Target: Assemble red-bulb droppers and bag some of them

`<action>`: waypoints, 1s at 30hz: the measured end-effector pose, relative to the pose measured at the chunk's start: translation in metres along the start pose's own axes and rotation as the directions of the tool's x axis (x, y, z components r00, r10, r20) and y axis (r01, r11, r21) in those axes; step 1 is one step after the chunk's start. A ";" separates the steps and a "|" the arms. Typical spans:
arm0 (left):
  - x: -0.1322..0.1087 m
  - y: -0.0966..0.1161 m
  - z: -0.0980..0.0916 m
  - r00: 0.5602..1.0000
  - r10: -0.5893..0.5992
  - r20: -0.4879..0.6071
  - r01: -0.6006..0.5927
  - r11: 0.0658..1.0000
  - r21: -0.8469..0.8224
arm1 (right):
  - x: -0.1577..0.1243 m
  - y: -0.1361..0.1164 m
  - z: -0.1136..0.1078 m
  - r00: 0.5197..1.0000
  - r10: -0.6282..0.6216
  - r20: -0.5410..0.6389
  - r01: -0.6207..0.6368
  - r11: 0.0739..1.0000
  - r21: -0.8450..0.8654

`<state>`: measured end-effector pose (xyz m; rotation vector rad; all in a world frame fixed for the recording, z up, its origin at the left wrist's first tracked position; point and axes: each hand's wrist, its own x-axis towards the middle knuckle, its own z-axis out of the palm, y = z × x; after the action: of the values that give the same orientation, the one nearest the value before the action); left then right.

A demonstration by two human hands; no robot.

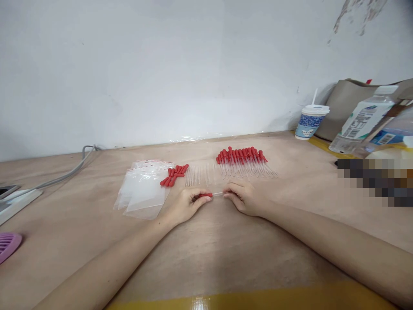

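Observation:
My left hand (190,202) pinches a red rubber bulb (205,195) between thumb and fingers. From the bulb a clear dropper tube (218,194) runs to the right, and my right hand (240,196) grips its other end; the bulb and tube meet in line. Just behind my left hand lie several loose red bulbs (174,174), partly on clear zip bags (142,191). Bare clear tubes (200,174) lie in a row beyond the two hands. Behind my right hand is a row of droppers with red bulbs (241,157) on their far ends.
At the back right stand a paper cup with a straw (311,122), a water bottle (363,118) and a grey bag (342,103). A grey cable (71,171) crosses the table's left side. A purple slatted object (8,246) sits at the left edge; a wall closes off the back.

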<state>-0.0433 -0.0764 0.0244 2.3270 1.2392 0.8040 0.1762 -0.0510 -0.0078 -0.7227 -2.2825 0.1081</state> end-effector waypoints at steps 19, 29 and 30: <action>-0.001 -0.004 0.003 0.996 0.092 -0.013 -0.091 0.993 0.073 | 0.006 -0.010 0.006 0.998 0.027 0.058 -0.020 0.992 -0.125; 0.002 -0.006 0.004 0.975 0.222 0.021 -0.222 0.959 0.177 | 0.011 -0.015 0.007 0.977 0.142 0.161 -0.126 0.987 -0.104; 0.002 -0.006 0.004 0.974 0.226 0.019 -0.226 0.958 0.176 | 0.011 -0.017 0.005 0.974 0.151 0.167 -0.133 0.985 -0.111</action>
<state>-0.0433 -0.0715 0.0184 2.6488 1.0971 0.7960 0.1584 -0.0582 -0.0001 -0.9627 -2.4140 0.1303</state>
